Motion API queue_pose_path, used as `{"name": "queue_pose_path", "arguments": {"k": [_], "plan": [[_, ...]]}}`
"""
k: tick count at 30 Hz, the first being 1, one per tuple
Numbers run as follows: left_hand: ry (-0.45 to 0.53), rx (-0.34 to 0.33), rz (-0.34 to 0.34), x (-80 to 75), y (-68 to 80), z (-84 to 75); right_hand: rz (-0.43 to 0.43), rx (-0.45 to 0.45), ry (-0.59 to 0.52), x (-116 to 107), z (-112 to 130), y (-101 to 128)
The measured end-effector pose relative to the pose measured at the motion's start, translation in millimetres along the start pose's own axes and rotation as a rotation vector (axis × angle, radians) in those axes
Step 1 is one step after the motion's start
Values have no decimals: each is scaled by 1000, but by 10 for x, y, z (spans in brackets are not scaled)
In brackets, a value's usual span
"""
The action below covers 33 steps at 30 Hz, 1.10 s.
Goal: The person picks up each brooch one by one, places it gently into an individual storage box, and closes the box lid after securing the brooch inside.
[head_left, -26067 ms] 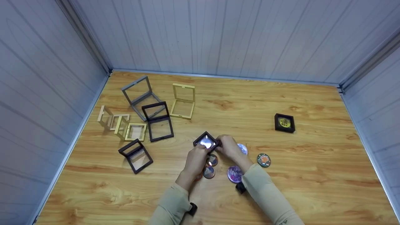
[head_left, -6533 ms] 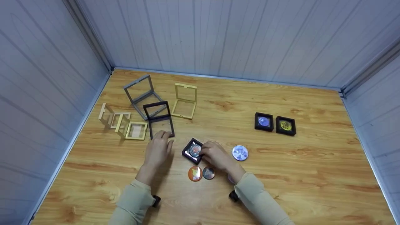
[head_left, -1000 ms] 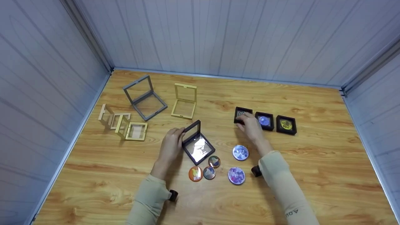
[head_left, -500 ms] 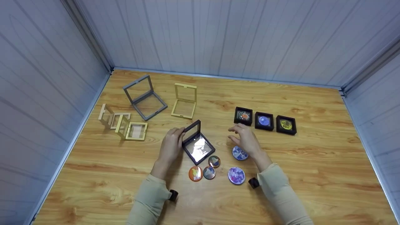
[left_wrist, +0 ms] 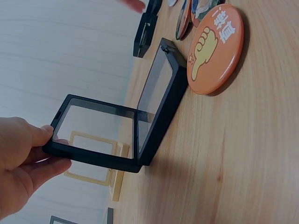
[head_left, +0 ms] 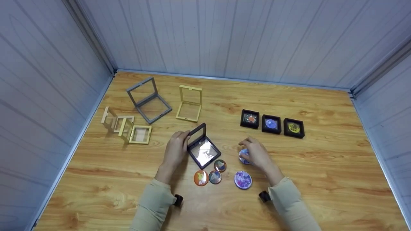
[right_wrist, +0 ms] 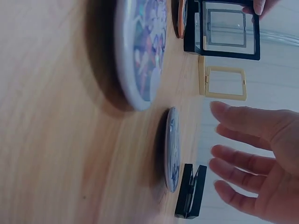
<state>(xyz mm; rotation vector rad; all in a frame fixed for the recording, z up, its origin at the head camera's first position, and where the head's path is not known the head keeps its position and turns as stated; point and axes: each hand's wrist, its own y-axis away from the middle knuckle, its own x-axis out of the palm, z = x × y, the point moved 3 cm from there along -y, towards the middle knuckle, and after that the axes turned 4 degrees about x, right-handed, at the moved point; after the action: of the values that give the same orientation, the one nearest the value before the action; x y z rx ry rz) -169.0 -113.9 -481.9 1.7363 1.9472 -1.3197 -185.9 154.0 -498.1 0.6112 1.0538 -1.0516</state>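
My left hand (head_left: 175, 147) pinches the raised lid of a black display frame (head_left: 204, 152); in the left wrist view thumb and fingers grip the lid's edge. The frame is unfolded, its base on the table with a clear film inside. My right hand (head_left: 258, 155) hovers over a blue-and-white button badge (head_left: 243, 158), partly covering it in the head view. The right wrist view shows its fingers (right_wrist: 238, 175) spread and slightly bent above that badge, holding nothing. A purple badge (head_left: 243, 180) lies nearer me. An orange badge (head_left: 201, 178) and two small dark badges (head_left: 215, 177) lie before the frame.
Three closed black frames with badges inside, orange (head_left: 249, 119), blue (head_left: 271, 124) and yellow (head_left: 293, 128), stand in a row at right. Unfolded frames, grey (head_left: 154, 108), yellow (head_left: 188, 112), small yellow (head_left: 140, 134) and beige (head_left: 124, 124), stand at left. Pale panels wall the table.
Since one second ago my right hand has left the black frame with the orange badge and moved back toward me, over the blue-and-white badge. My left hand keeps its grip on the lid.
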Motion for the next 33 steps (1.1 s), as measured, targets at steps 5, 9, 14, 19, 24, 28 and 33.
{"name": "queue_pose_path", "arguments": {"k": [5, 9, 14, 19, 24, 28, 33], "plan": [[0, -1, 0, 0, 7, 0, 80, 52, 50, 36, -28, 43], [0, 3, 2, -1, 8, -6, 119, 87, 59, 68, -54, 72], [-3, 9, 3, 7, 9, -7, 121, 80, 77, 105, -93, 100], [-6, 6, 6, 20, 14, 8, 125, 88, 77, 130, -128, 128], [2, -5, 6, 6, 8, 9, 142, 110, 70, 132, -132, 137], [7, -6, 7, 0, 2, 9, 135, 110, 64, 125, -125, 139], [10, -5, 7, 1, 1, 11, 119, 103, 51, 132, -119, 139]]}}
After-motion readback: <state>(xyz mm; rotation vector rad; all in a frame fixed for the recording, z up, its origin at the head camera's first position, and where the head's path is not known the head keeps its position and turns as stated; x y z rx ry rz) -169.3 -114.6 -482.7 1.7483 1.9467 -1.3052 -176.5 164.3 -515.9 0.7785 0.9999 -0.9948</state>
